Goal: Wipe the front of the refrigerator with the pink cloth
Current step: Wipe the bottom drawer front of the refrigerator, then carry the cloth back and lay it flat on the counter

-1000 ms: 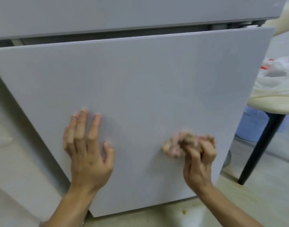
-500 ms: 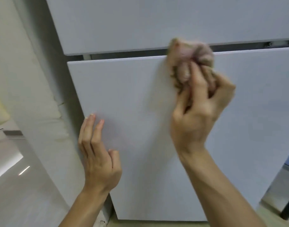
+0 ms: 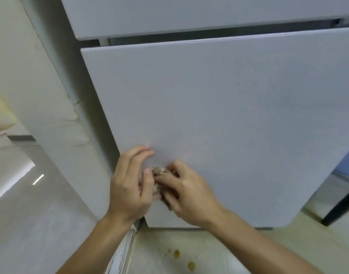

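Note:
The refrigerator's pale grey lower door (image 3: 219,115) fills most of the head view, with the upper door (image 3: 169,14) above a dark gap. Low on the lower door's left part, the bunched pink cloth (image 3: 158,172) is mostly hidden between both hands. My right hand (image 3: 187,194) grips the cloth with curled fingers. My left hand (image 3: 130,184) is beside it, thumb pressed onto the cloth, fingers curved with their tips near the door.
A white wall (image 3: 37,91) runs along the fridge's left side. Glossy tiled floor (image 3: 31,194) lies at the left. Yellow-brown spots (image 3: 176,253) mark the floor under the door. A black table leg (image 3: 340,206) and a blue bin (image 3: 346,165) are at the right.
My right hand has come down with the cloth from the door's top edge to its lower left. My left hand has left the door and joined it at the cloth.

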Demonstrator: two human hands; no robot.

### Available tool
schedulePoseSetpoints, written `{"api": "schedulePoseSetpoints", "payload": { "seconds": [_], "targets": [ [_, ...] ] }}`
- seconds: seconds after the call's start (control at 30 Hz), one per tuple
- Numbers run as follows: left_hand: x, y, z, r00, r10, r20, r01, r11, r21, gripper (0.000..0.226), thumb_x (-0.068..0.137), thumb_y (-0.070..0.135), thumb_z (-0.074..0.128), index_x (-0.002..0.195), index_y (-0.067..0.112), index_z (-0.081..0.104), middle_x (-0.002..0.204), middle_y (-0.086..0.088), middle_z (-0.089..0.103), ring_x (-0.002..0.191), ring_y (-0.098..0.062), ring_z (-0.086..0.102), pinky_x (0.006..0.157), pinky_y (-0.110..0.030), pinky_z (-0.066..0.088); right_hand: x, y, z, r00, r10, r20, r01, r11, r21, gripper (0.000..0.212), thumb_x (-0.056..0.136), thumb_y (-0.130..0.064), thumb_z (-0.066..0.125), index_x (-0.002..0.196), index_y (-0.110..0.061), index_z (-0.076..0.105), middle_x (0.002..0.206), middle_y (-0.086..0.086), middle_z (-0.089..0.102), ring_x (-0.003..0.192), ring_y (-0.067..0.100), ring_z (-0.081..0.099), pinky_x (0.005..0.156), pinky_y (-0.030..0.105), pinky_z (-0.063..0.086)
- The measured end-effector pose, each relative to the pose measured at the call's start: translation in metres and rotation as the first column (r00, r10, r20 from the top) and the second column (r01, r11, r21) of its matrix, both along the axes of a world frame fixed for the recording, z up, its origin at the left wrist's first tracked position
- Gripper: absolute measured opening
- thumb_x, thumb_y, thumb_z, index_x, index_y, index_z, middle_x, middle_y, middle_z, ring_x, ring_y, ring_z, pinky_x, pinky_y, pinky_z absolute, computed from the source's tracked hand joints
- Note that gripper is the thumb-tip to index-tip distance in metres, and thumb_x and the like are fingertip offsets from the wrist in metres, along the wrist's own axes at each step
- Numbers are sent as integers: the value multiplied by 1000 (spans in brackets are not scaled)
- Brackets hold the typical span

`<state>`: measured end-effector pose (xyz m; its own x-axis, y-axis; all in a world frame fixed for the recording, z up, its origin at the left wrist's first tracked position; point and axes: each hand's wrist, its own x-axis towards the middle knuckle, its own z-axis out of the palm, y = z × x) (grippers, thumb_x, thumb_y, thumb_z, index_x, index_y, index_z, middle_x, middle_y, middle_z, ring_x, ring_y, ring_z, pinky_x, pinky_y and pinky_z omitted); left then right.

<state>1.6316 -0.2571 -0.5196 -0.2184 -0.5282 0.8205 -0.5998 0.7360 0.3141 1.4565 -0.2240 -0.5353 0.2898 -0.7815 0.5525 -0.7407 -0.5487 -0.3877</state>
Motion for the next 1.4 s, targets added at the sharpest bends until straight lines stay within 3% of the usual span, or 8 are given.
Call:
{"api": "schedulePoseSetpoints", "payload": {
  "seconds": [0.27,0.33,0.47,0.53,0.7,1.03,1.23,1.4],
  "targets": [
    [-2,58,-10,987,-107,122,5,769,640,36,104,34,46,129,15,63,126,7,61,117,-7,55,101,-23,42,-4,59,4,912,-321,255,37,684,728,11,101,-35,66,102,-38,77,92,2,68,67,18,69,75,34,60],
    [1,79,-10,985,-110,134,-61,502,863,37,104,32,54,138,18,58,136,5,56,123,-6,53,105,-23,40,5,86,2,850,-440,290,-6,542,840,12,100,-24,69,103,-23,81,81,-2,76,66,12,72,69,26,55],
    [9,125,28,991,-10,-130,108,-497,861,60,106,33,57,159,23,30,142,-3,58,127,-19,60,111,-32,46,24,139,33,721,-660,209,-103,197,975,13,102,-13,67,114,-13,74,73,2,74,44,12,65,48,24,53],
    [13,152,46,969,152,-194,246,-600,761,59,105,18,56,159,22,31,144,-10,58,122,-25,65,109,-35,51,33,164,51,678,-721,145,-90,114,989,22,101,-16,68,123,-14,69,80,4,75,47,8,64,57,28,56],
    [9,222,124,933,319,-168,311,-473,824,35,95,-11,51,101,11,78,81,-20,73,74,-32,67,73,-37,59,43,215,149,612,-778,145,-174,47,984,34,101,-12,68,133,-20,58,83,-4,68,63,18,68,69,39,62],
    [4,273,369,987,159,36,-3,-201,980,12,101,15,66,96,24,70,90,6,72,77,-12,72,78,-32,60,6,266,409,808,-553,204,-184,93,979,53,82,12,79,120,-24,71,99,4,72,66,-2,68,65,18,58],
    [-5,256,502,996,-58,71,-68,48,997,12,104,17,60,97,23,68,92,9,69,76,-11,67,72,-26,55,-15,259,515,938,-318,136,-14,358,934,39,90,-18,83,127,-30,75,120,-1,61,87,17,65,86,35,59],
    [-15,241,549,986,-115,119,-100,158,982,12,103,20,61,95,25,68,92,9,68,82,-12,66,74,-31,54,-37,263,554,975,-202,-97,206,638,742,28,106,-37,61,131,-33,73,130,0,63,96,24,69,73,35,54]
  ]
}}
